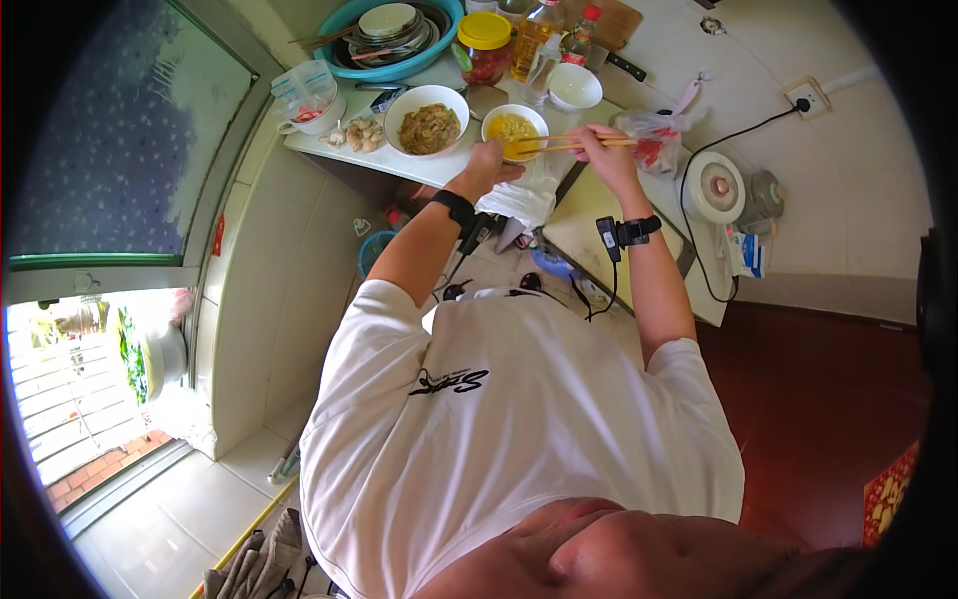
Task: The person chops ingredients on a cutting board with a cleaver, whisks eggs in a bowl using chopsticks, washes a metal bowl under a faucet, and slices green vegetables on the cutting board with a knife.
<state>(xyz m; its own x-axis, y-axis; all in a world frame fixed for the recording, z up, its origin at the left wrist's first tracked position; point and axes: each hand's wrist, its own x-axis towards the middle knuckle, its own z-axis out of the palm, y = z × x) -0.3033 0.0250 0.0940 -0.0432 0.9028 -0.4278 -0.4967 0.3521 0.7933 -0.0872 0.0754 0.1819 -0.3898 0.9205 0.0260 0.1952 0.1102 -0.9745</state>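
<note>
My left hand [485,168] is closed on the near side of a small white bowl [488,121], thumb by the rim and fingers partly hidden underneath. Yellow beaten egg [511,128] fills the bowl. In my right hand [605,147] is a pair of wooden chopsticks [559,146], their tips dipping into the egg. Just left stands a larger white bowl [397,106] of brownish food. Behind the egg, to the right, sits another white bowl [576,88]. Garlic bulbs [361,136] lie near the counter's left end.
A blue basin [342,70] of stacked dishes stands at the back left. Along the wall are a yellow-lidded jar [484,50], an oil bottle [530,42] and a knife [626,66]. A black cord [689,165] hangs by a white round appliance [707,198] at right.
</note>
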